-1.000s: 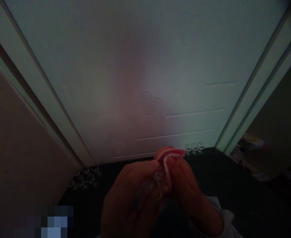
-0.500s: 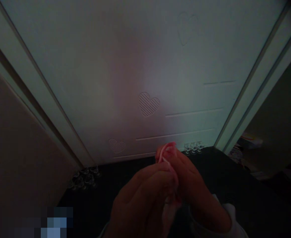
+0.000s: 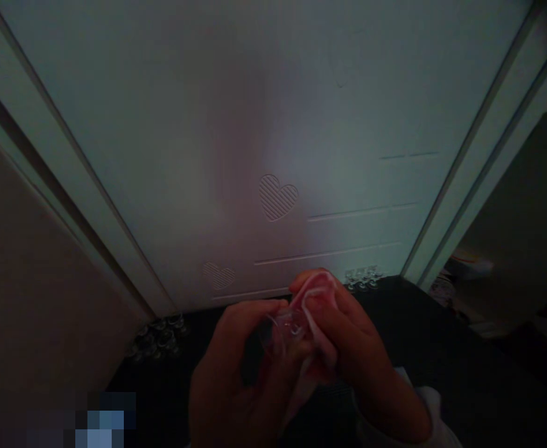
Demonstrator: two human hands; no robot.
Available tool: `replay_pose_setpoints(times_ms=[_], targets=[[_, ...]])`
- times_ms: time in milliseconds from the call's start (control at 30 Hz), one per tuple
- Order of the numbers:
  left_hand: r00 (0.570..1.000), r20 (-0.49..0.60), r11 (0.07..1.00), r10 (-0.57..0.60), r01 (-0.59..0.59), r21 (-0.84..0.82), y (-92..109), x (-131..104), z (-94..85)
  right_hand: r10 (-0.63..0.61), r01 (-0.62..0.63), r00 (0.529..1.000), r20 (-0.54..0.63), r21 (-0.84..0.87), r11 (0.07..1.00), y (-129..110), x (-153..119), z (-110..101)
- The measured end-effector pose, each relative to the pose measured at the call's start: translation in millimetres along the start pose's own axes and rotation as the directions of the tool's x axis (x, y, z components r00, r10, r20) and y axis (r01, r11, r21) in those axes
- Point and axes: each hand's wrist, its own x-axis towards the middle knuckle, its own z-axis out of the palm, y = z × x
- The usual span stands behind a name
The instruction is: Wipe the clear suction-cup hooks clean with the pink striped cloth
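Between my hands is a small clear glass [image 3: 277,330], its round edge facing left. My left hand [image 3: 226,361] is closed round it, with the thumb below and the fingers above. A pink cloth [image 3: 322,348] is bunched against the glass's right end and hangs down below it. My right hand [image 3: 357,330] grips the cloth, its thumb pressing into the folds. The cloth hides the far part of the glass. It is dark, so fine detail is lost.
Several small clear glasses [image 3: 158,336] stand at the left of the dark tabletop [image 3: 226,330]. Another group of small glasses [image 3: 364,277] stands at the back right. Behind rises a pale door panel [image 3: 184,155] with heart patterns. Blurred items [image 3: 469,267] lie beyond the right side.
My left hand has moved left and its grip has widened, so the clear glass now shows between my hands. More of the cloth shows at my right thumb.
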Motion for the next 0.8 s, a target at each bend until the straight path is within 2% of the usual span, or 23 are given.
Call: replay_pose_setpoints(times_ms=[100, 200, 267, 333, 467, 600, 667, 800], targets=[[0.983, -0.075, 0.985, -0.167, 0.163, -0.056, 1, -2, 2.5, -0.005, 0.003, 0.998, 0.064, 0.022, 1.000, 0, -1, 1], [0.930, -0.123, 0.932, -0.347, 0.327, -0.157, 7, -3, 6.4, -0.016, 0.011, 0.993, 0.114, 0.048, 0.999, -1, -2, 2], [0.898, -0.119, 0.890, -0.423, 0.387, -0.243, 10, -1, 7.9, -0.023, 0.019, 0.992, 0.123, 0.041, 0.999, -1, -3, 1], [0.895, -0.110, 0.870, -0.433, 0.382, -0.312, 9, 1, 7.6, -0.016, 0.014, 0.993, 0.113, 0.014, 1.000, -1, -3, 1], [0.924, -0.044, 0.859, -0.381, 0.336, -0.386, -1, 4, 3.1, -0.036, 0.039, 0.999, 0.036, -0.081, 0.996, -1, 0, 2], [0.917, -0.005, 0.840, -0.400, 0.364, -0.403, -7, 6, -0.1, -0.070, 0.058, 0.996, -0.051, -0.214, 0.975, -2, 6, 5], [0.913, -0.025, 0.846, -0.406, 0.366, -0.389, -7, 7, 0.0, -0.038, 0.015, 0.995, -0.088, -0.248, 0.969, -4, 9, 5], [0.928, -0.139, 0.898, -0.346, 0.284, -0.338, -6, 8, 1.0, 0.018, -0.057, 0.989, -0.146, -0.270, 0.961, -3, 14, 1]])
